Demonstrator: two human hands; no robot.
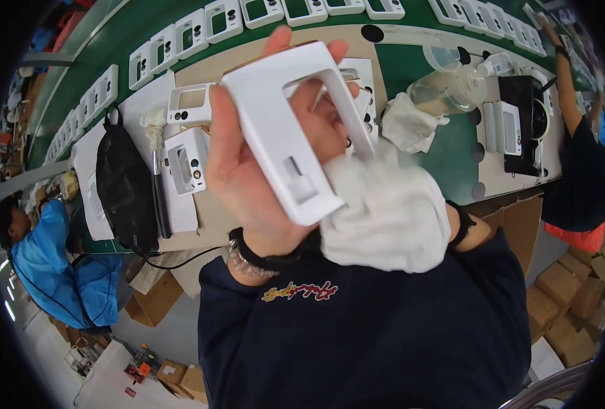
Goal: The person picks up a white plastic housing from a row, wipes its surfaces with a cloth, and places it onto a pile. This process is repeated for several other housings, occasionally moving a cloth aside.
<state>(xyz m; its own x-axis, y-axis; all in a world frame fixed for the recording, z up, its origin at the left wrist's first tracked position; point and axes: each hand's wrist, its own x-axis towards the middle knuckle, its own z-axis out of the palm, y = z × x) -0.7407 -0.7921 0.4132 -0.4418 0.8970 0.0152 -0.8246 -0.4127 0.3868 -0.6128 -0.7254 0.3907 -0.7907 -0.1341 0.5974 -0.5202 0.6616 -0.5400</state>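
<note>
My left hand (251, 194) is wrapped round a white plastic housing (265, 116), raised tilted above the table's near edge. The housing has a large rectangular window and a smaller slot near its lower end; fingers show through the window and past its upper edges. A white cloth (388, 218), blurred by motion, touches or lies very close to the housing's lower right corner. It covers my right hand, of which only the wrist (455, 221) with a black band shows. The right fingers are hidden in the cloth's folds, closed on it.
Similar white housings (190, 34) line the far side of the green table. Left lie a black mesh pouch (122, 184), a black-handled brush (159, 198) and more housings (185, 162). Right are a crumpled cloth (411, 123), a clear jar (446, 94) and a black fixture (521, 123). Co-workers flank me.
</note>
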